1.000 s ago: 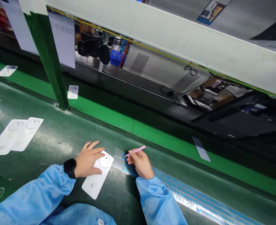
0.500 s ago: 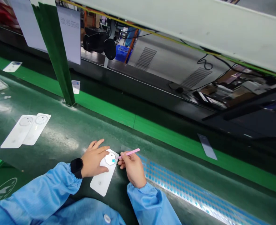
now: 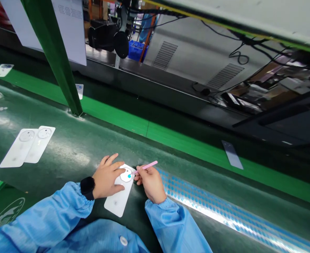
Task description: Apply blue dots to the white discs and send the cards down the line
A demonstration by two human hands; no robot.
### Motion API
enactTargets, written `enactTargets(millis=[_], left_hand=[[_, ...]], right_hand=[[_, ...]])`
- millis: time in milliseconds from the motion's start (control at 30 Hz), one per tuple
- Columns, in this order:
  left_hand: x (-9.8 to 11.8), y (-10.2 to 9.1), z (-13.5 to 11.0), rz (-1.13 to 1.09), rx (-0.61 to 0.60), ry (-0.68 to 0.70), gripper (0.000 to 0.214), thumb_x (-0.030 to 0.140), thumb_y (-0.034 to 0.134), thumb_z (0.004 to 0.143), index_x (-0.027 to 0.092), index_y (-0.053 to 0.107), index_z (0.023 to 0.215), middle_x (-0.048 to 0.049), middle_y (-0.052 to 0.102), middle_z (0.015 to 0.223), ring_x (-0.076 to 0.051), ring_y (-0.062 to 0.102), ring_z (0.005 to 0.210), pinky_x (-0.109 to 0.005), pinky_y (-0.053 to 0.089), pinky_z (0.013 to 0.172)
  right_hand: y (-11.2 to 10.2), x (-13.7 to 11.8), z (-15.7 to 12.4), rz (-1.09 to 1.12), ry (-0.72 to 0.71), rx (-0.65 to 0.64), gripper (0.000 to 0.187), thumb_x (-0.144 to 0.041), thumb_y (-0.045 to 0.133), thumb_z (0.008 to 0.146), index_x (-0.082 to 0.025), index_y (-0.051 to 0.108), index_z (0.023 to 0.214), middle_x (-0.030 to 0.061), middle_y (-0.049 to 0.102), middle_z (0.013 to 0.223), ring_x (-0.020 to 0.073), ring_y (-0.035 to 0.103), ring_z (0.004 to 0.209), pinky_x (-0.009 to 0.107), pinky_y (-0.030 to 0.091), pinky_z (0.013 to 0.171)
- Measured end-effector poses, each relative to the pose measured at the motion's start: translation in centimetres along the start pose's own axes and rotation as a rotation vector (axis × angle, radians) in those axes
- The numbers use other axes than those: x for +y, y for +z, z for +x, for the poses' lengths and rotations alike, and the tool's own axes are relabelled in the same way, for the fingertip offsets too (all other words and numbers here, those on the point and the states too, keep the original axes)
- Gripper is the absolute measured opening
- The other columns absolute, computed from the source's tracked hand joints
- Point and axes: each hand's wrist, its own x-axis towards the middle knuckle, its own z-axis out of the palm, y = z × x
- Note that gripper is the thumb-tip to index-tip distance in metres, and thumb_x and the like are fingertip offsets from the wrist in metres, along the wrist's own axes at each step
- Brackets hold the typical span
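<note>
My left hand (image 3: pixel 106 177) presses flat on a white plastic plate (image 3: pixel 118 200) with a round raised disc, lying on the dark green belt (image 3: pixel 73 151). My right hand (image 3: pixel 149 182) grips a thin pink stick (image 3: pixel 147 166), its tip on a small blue dot sticker (image 3: pixel 129 175) at the plate's disc. A black watch (image 3: pixel 87 188) sits on my left wrist. Both sleeves are light blue.
A long strip of blue dot stickers (image 3: pixel 223 214) runs to the right of my right hand. Two white plates (image 3: pixel 27 146) lie together at the left. A green post (image 3: pixel 54 59) stands on the belt's far side. A grey flat piece (image 3: pixel 232 154) lies on the bright green band.
My right hand carried the pink stick from the sticker strip leftward to the plate's disc, and a blue dot now sits there. My left hand stayed on the plate.
</note>
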Motion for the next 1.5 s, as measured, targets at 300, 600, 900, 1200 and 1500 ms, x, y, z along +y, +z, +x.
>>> enactTargets(millis=[300, 600, 900, 1200, 1500], left_hand=[[-0.1, -0.1, 0.0, 0.003, -0.002, 0.005, 0.049, 0.045, 0.072, 0.069, 0.028, 0.060, 0.113, -0.0022, 0.054, 0.131, -0.035, 0.025, 0.135, -0.055, 0.017, 0.109], [0.0, 0.0, -0.1, 0.026, 0.063, 0.036, 0.048, 0.042, 0.074, 0.067, 0.027, 0.060, 0.110, -0.0039, 0.055, 0.129, -0.036, 0.028, 0.132, -0.054, 0.021, 0.104], [0.3, -0.1, -0.2, 0.041, 0.056, 0.039, 0.043, 0.041, 0.073, 0.069, 0.027, 0.060, 0.108, -0.0041, 0.056, 0.124, -0.036, 0.031, 0.127, -0.054, 0.023, 0.097], [1.1, -0.3, -0.2, 0.093, 0.016, 0.065, 0.033, 0.038, 0.066, 0.075, 0.029, 0.062, 0.107, -0.0047, 0.054, 0.126, -0.037, 0.031, 0.126, -0.052, 0.027, 0.089], [2.0, -0.5, -0.1, 0.162, -0.063, 0.038, 0.032, 0.038, 0.062, 0.077, 0.032, 0.060, 0.109, -0.0044, 0.051, 0.129, -0.034, 0.033, 0.124, -0.048, 0.030, 0.084]], right_hand=[[0.0, 0.3, -0.3, -0.054, -0.046, 0.022, 0.040, -0.052, 0.072, 0.056, -0.016, 0.058, 0.062, 0.0006, 0.059, 0.050, 0.0119, 0.055, 0.041, 0.021, 0.043, 0.033], [-0.1, 0.6, -0.2, -0.107, -0.059, -0.003, 0.037, -0.052, 0.068, 0.061, -0.017, 0.058, 0.064, 0.0004, 0.059, 0.048, 0.0115, 0.053, 0.040, 0.021, 0.044, 0.036], [-0.3, 1.3, -0.1, -0.147, -0.091, -0.002, 0.038, -0.053, 0.066, 0.066, -0.017, 0.058, 0.070, 0.0008, 0.061, 0.051, 0.0129, 0.055, 0.041, 0.023, 0.045, 0.038], [-0.2, 1.3, -0.4, -0.154, -0.108, -0.003, 0.041, -0.058, 0.065, 0.066, -0.017, 0.058, 0.069, 0.0012, 0.061, 0.051, 0.0134, 0.055, 0.041, 0.024, 0.045, 0.041], [0.0, 0.8, -0.6, -0.135, -0.104, 0.004, 0.042, -0.060, 0.066, 0.062, -0.019, 0.058, 0.068, 0.0009, 0.061, 0.050, 0.0148, 0.054, 0.041, 0.026, 0.045, 0.041]])
